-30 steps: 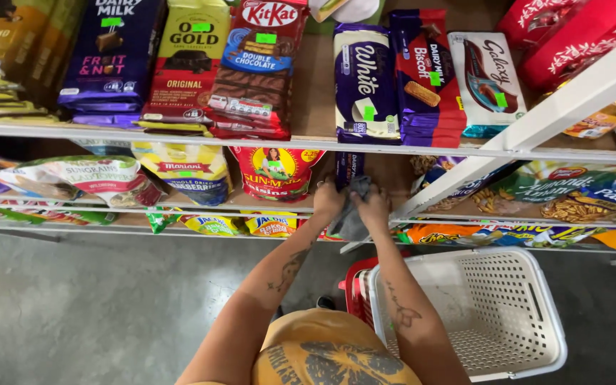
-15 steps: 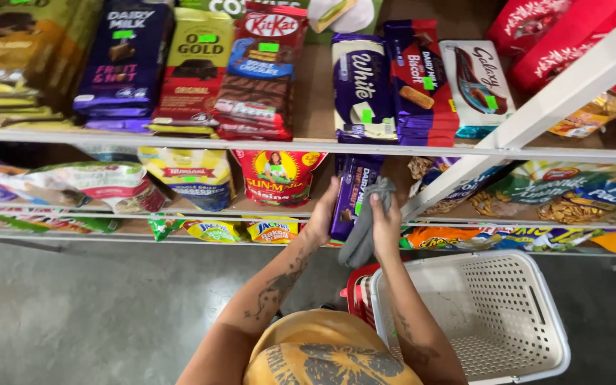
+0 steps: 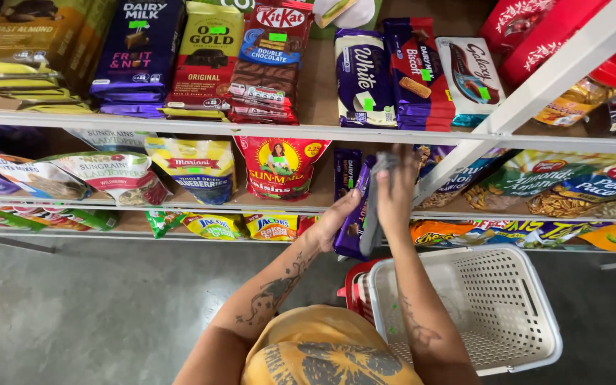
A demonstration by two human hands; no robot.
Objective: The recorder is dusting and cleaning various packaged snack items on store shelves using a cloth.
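Both hands have drawn back from the middle shelf (image 3: 180, 208) since a second ago. Left hand (image 3: 336, 221) grips a purple bar (image 3: 354, 214) pulled clear of the shelf edge; right hand (image 3: 395, 196) presses a grey cloth (image 3: 376, 207) against it, above a white basket (image 3: 493, 314). Red raisin bag (image 3: 279, 167) stands left

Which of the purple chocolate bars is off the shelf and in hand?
The purple bar held upright by the left hand, beside the grey cloth in the right hand; the others lie shelved.
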